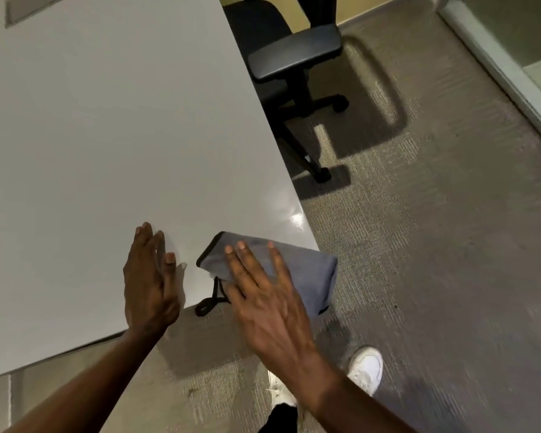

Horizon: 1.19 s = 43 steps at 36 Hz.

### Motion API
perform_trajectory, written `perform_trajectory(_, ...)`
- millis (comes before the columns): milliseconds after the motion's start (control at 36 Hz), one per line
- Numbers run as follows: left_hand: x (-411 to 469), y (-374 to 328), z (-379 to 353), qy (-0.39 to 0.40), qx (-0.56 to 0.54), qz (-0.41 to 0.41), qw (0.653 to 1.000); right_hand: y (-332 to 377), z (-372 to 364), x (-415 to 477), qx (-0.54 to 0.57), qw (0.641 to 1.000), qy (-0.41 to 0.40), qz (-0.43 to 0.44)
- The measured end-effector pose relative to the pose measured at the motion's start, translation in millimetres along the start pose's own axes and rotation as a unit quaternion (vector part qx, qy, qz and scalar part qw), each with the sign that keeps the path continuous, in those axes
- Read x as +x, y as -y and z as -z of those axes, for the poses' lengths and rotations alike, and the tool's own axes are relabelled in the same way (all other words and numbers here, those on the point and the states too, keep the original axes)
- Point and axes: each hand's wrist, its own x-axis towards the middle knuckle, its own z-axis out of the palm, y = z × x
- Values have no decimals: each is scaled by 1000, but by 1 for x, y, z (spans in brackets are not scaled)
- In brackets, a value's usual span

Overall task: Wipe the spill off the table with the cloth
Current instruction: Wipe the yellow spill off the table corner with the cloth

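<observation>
A folded grey-blue cloth (pixel 310 273) with a dark edge lies on the near right corner of the white table (pixel 107 135), partly hanging over the edge. My right hand (pixel 263 295) lies flat on the cloth with fingers spread. A black cord loop (pixel 208 303) dangles from the cloth over the table edge. My left hand (pixel 150 276) rests edge-on on the table just left of the cloth, fingers straight, holding nothing. A wet glossy patch (pixel 294 218) shines near the table's right corner, just beyond the cloth.
A black office chair (pixel 294 54) stands close to the table's right edge, farther back. Grey carpet (pixel 434 245) covers the floor on the right. My white shoe (pixel 366 367) is on the carpet below. A grey inset panel (pixel 32 7) sits in the tabletop at the far left.
</observation>
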Motion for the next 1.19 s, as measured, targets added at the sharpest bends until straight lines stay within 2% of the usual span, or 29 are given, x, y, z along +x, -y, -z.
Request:
perform_trajectory(250,3,7,-5,-4,17,-17,1000,-42,24,83,-20,992,-14,-123)
perform_trajectory(361,5,9,-3,-3,17,-19,1000,-34,30,105,-33,983,-19,-182)
perform_trajectory(528,1,13,0,13,20,-26,999,16,-8,65,-33,998,18,-55)
perform_trajectory(611,4,14,-1,16,18,-23,999,36,-25,45,-50,998,-13,-44)
perform_trajectory(694,3,12,-1,31,20,-24,999,27,-23,41,-48,997,-40,-42)
perform_trajectory(944,5,19,-3,37,61,-40,997,-59,27,96,-81,972,-53,-213)
perform_trajectory(1083,4,15,-1,45,54,-38,997,-87,47,114,80,939,-91,-321)
perform_trajectory(1194,4,16,4,61,62,-38,996,-84,51,104,163,910,-118,-363)
